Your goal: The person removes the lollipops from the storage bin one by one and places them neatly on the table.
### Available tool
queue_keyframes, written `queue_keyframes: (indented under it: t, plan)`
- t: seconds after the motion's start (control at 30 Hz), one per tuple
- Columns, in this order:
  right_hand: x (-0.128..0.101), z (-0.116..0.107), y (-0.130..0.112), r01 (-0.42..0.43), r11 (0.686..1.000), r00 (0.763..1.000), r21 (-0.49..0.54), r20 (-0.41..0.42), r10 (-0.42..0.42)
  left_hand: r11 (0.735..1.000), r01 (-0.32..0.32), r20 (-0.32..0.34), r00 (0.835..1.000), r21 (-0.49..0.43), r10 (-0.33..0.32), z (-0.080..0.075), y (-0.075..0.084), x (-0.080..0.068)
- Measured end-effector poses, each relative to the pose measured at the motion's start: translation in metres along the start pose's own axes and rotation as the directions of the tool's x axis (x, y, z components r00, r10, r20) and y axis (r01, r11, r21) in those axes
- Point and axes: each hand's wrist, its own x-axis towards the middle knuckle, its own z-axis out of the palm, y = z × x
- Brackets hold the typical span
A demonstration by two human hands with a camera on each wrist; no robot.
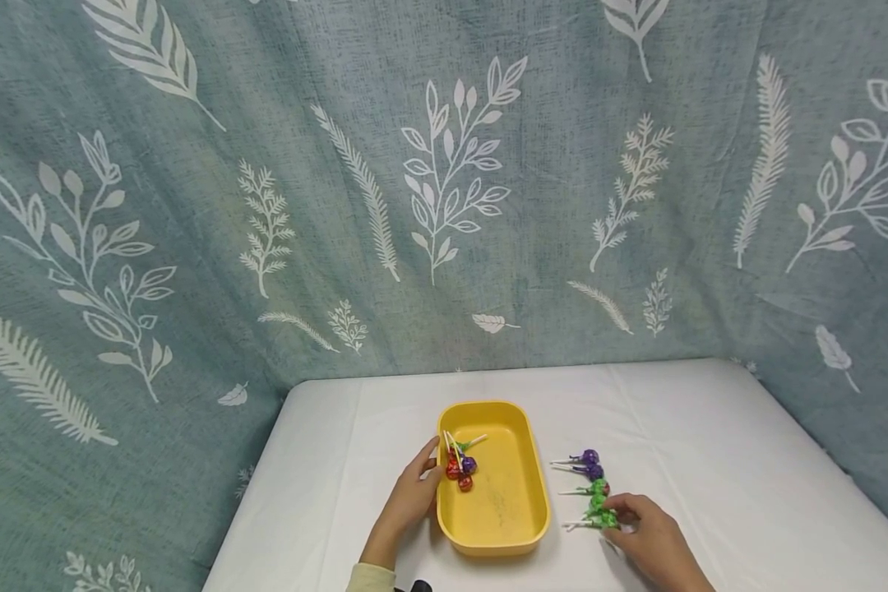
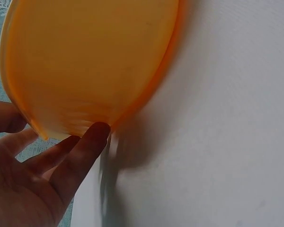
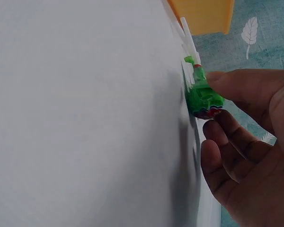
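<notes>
now right hand [image 1: 654, 538] pinches crinkly green lollipop [image 1: 603, 518] — foil-wrapped.

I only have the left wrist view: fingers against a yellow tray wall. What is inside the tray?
Observer: Several lollipops, red and purple, lie near the yellow tray's left wall.
Operator: Where is the right hand?
Observer: The right hand is on the table, right of the tray, pinching a green lollipop.
Operator: Any more outside?
Observer: Yes, purple lollipops and more green ones lie in a row beyond it on the white table.
</notes>
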Motion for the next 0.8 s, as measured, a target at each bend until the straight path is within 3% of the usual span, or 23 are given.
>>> queue_keyframes:
  t: [0.2, 0.4, 0.6, 0.8]
  plan:
    - [-0.004, -0.013, -0.004, 0.078, 0.997, 0.994, 0.022, -0.071, -0.077, 1.000, -0.004, 0.001, 1.000, 0.001, 0.004, -0.001, 0.001, 0.000]
    - [0.003, -0.015, -0.016, 0.077, 0.996, 0.983, 0.047, -0.172, -0.068, 1.000, -0.004, 0.001, 1.000, 0.000, 0.004, -0.001, 0.000, 0.000]
    - [0.008, -0.012, -0.033, 0.064, 0.994, 0.980, 0.086, -0.194, -0.046, 1.000, -0.008, 0.011, 1.000, -0.004, 0.008, 0.000, -0.001, 0.000]
    - [0.012, -0.013, -0.049, 0.119, 0.987, 0.976, 0.109, -0.196, -0.096, 1.000, -0.021, 0.013, 1.000, -0.007, 0.021, -0.001, -0.001, 0.001]
